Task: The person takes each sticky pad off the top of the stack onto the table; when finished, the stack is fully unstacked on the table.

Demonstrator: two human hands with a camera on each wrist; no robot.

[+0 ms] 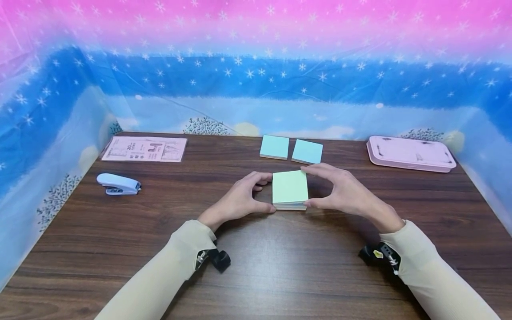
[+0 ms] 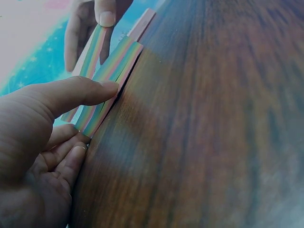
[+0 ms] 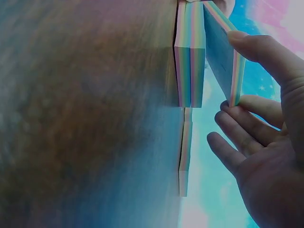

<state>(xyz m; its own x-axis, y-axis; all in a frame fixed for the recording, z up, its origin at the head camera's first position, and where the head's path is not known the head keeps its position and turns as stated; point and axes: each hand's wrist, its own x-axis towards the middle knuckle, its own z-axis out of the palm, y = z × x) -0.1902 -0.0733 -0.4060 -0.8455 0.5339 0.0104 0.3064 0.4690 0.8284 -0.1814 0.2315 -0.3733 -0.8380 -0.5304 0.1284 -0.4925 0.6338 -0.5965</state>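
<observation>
A pale green sticky note pad (image 1: 290, 186) tops a small pile near the middle of the table. My right hand (image 1: 342, 189) pinches this upper pad by its right edge, thumb at the near corner and fingers at the far one. In the right wrist view the pad (image 3: 222, 52) leans, its right side raised off the lower stack of sticky note pads (image 3: 190, 73), which shows rainbow-striped sides. My left hand (image 1: 242, 195) grips the lower stack from the left, with its thumb (image 2: 90, 90) on the near side and fingers at the far side.
Two light blue sticky note pads (image 1: 274, 146) (image 1: 307, 151) lie behind the pile. A white stapler (image 1: 118, 184) and a pink printed packet (image 1: 144, 149) are at the left. A pink case (image 1: 412, 154) lies at the back right, before the fabric backdrop (image 1: 240, 75).
</observation>
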